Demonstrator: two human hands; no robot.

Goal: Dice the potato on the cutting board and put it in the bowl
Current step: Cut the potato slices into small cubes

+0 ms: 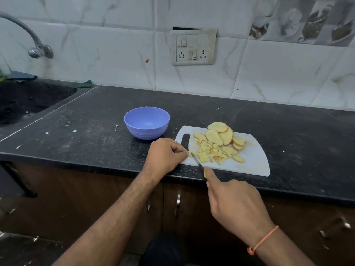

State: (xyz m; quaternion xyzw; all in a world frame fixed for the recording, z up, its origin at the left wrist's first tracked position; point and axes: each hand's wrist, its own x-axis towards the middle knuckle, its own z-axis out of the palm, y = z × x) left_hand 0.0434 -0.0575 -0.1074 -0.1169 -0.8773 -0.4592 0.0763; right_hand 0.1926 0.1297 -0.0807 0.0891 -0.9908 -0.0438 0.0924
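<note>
A white cutting board (253,162) lies at the counter's front edge. On it are several potato slices (221,136) stacked at the back and a heap of small diced potato pieces (213,151) in front. My right hand (234,204) grips a small knife (196,160) with a yellow handle, its blade pointing at the left end of the dice. My left hand (165,155) rests with curled fingers at the board's left edge, by the handle slot; I cannot tell whether it pinches a piece. An empty blue bowl (147,122) stands just left of the board.
The black counter (96,121) runs left to a dark sink (25,100) with a tap (36,48) above. A switch panel (193,47) is on the tiled wall. Cabinet doors with metal handles (178,205) lie below the counter edge.
</note>
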